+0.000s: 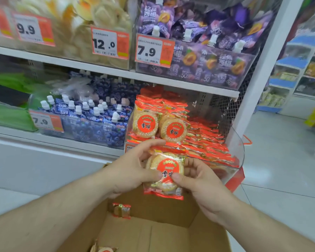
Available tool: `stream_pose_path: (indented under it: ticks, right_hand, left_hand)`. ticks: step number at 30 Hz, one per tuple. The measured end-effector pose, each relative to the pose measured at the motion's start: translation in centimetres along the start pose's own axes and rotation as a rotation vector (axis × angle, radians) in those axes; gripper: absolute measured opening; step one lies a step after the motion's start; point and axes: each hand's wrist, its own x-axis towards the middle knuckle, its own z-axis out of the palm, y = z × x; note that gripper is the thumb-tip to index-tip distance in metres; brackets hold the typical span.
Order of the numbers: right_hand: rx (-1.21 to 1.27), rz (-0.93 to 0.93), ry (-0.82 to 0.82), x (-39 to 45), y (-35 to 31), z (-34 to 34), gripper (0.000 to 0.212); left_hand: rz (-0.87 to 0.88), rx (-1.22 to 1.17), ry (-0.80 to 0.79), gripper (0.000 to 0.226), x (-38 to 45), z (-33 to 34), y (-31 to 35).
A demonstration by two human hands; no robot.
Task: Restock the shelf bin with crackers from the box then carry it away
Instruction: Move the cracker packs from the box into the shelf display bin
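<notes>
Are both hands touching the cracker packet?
Touching. The head view shows the left hand and the right hand both pinching the cracker packet, thumbs pressed on its front, fingers curled behind it.

Bright, even shop light; wide-angle bending at the edges, upper shelves (105,70) smeared by motion blur

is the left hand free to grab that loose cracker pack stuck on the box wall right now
Probably not yet. The left hand and the right hand both pinch a cracker pack above the cardboard box. The loose pack lies uncovered just below, so once freed, the way looks open.
</notes>
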Motion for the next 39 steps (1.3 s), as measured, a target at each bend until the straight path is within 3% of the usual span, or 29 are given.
stream_pose_path:
  ticks: [5,7,11,13,15,18,23,29,32,35,39]
  right_hand:
    - [-0.026,-0.033,-0.116,-0.2,-2.8,-1.8,0.051]
    - [-0.036,-0.051,-0.072,0.2,-3.8,-2.8,0.04]
    - [-0.059,-0.163,0.246,3.8,-5.9,-5.9,0.026]
    - [-0.138,-0.251,0.393,6.9,-6.8,-7.4,0.025]
    - [-0.202,-0.291,0.492,10.8,-7.3,-8.7,0.029]
    - [-0.28,-0.267,0.573,16.9,-7.2,-9.8,0.039]
    - [-0.295,-0.192,0.593,23.7,-6.7,-9.9,0.047]
    - [-0.581,-0.164,0.68,27.9,-6.4,-9.6,0.016]
    - [-0.769,-0.132,0.672,27.8,-7.0,-8.7,0.019]
    - [-1.057,-0.114,0.634,27.3,-7.4,-7.7,0.006]
    - [-1.164,-0.087,0.56,26.8,-8.2,-7.4,0.005]
  left_hand:
    - [0.066,0.118,-0.004,0.086,1.9,1.9,1.6]
    - [0.113,0.27,0.064,0.084,2.9,2.6,2.4]
    - [0.447,0.75,0.625,0.068,5.5,1.2,3.3]
    - [0.446,0.79,0.811,0.064,6.7,-0.2,3.2]
    - [0.307,0.823,0.889,0.066,7.8,-1.3,2.8]
    - [0.13,0.814,0.878,0.073,8.8,-2.3,1.6]
    - [0.018,0.877,0.812,0.089,9.3,-4.1,0.3]
    - [0.029,1.017,0.783,0.099,9.1,-4.7,-0.1]
    - [0.023,1.02,0.764,0.1,9.0,-4.7,0.1]
    - [0.011,1.013,0.754,0.1,8.9,-4.7,0.3]
    - [0.015,1.015,0.749,0.101,9.0,-4.6,0.4]
